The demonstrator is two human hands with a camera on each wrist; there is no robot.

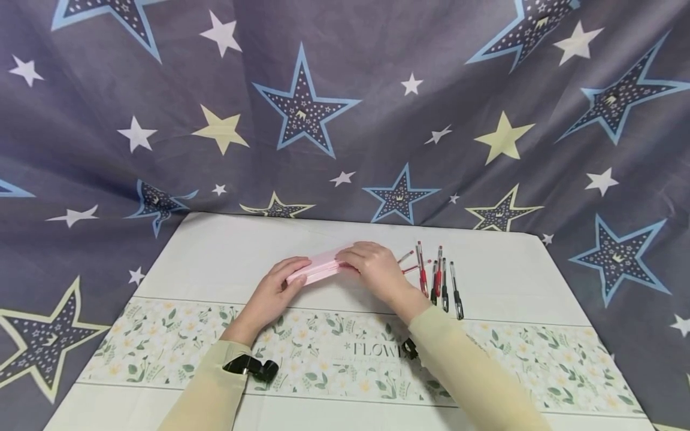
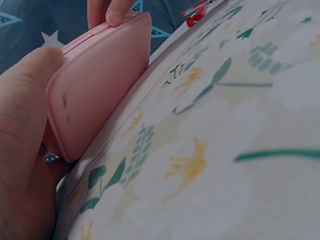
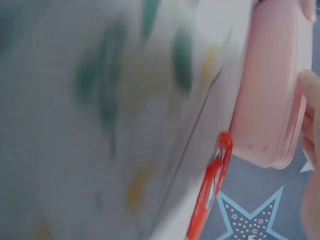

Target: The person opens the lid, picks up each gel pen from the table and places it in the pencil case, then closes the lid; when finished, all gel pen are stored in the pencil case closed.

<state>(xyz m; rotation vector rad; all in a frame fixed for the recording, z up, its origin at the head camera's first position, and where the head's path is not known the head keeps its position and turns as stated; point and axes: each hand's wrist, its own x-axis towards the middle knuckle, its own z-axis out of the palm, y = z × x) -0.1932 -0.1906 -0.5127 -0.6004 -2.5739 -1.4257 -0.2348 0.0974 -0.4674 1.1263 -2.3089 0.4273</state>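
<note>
A pink pencil case (image 1: pixel 322 267), a hard box with rounded corners, is held above the white part of the table, tilted up to the right in the head view. My left hand (image 1: pixel 276 284) grips its left end, with the thumb on the near side. At the other end my right hand (image 1: pixel 377 270) holds the case by its upper edge, fingers bent over it. A few dark marks show on the pink pencil case (image 2: pixel 97 85) in the left wrist view. Its lid looks closed; the inside is hidden.
Right of my right hand lie several pens, red ones (image 1: pixel 423 280) and black ones (image 1: pixel 457 298). A floral band (image 1: pixel 178 341) crosses the white table (image 1: pixel 226 239). Behind hangs a dark star-patterned curtain (image 1: pixel 356 66). Something small and black (image 1: pixel 409 348) shows beside my right sleeve.
</note>
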